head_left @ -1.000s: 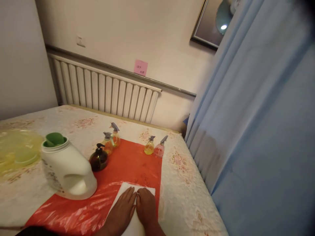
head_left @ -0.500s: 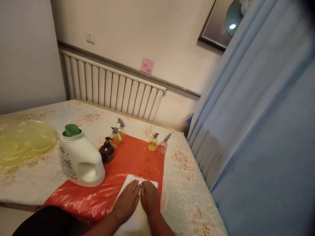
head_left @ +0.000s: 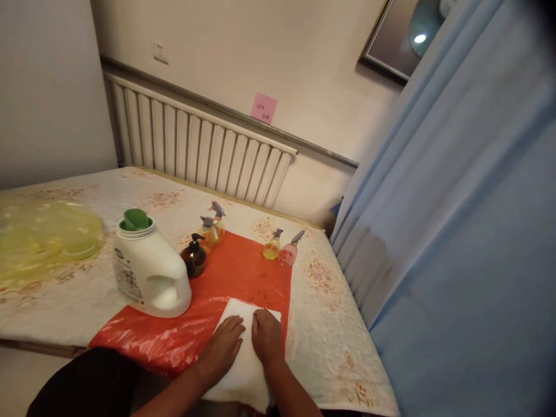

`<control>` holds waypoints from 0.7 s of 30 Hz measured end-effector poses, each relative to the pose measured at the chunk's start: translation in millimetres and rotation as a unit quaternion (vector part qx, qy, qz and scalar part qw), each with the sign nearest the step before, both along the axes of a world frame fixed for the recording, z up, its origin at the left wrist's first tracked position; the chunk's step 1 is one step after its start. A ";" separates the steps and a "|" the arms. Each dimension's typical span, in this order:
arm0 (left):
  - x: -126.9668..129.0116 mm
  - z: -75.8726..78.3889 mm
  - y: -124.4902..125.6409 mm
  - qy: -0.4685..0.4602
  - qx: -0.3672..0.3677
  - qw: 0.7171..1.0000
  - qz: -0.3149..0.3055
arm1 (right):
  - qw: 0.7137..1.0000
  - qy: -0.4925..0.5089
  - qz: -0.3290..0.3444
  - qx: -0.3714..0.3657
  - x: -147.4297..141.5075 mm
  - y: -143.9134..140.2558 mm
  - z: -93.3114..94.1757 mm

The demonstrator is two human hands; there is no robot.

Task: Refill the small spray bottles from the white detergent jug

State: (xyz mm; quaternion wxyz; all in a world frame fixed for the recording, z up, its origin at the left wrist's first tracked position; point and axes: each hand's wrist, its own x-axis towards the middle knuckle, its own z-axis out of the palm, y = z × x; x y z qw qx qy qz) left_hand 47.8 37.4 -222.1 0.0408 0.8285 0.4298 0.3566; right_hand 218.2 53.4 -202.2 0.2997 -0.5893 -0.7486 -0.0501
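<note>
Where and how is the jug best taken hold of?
Likely by the handle, low on its right, coming from that side: the jug stands upright, and the recess beside the handle should allow a wrapping grip. Keep it level: a green piece sits in its mouth.

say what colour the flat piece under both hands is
The flat piece is white, best seen in the head view.

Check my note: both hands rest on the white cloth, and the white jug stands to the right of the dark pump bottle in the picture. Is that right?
One thing is wrong: in the head view, the white jug stands to the left of the dark pump bottle, not to its right. The rest holds: the left hand and right hand rest on the white cloth.
</note>
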 end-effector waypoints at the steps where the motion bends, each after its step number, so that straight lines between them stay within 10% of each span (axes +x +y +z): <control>1: -2.2 1.4 -2.2 -0.004 -0.002 1.000 -0.003 | 1.000 0.000 -0.001 0.000 -0.1 -0.1 0.1; 21: -9.5 -11.6 -9.4 -0.012 0.012 1.000 -0.002 | 1.000 -0.011 -0.015 -0.006 -2.6 -0.8 1.8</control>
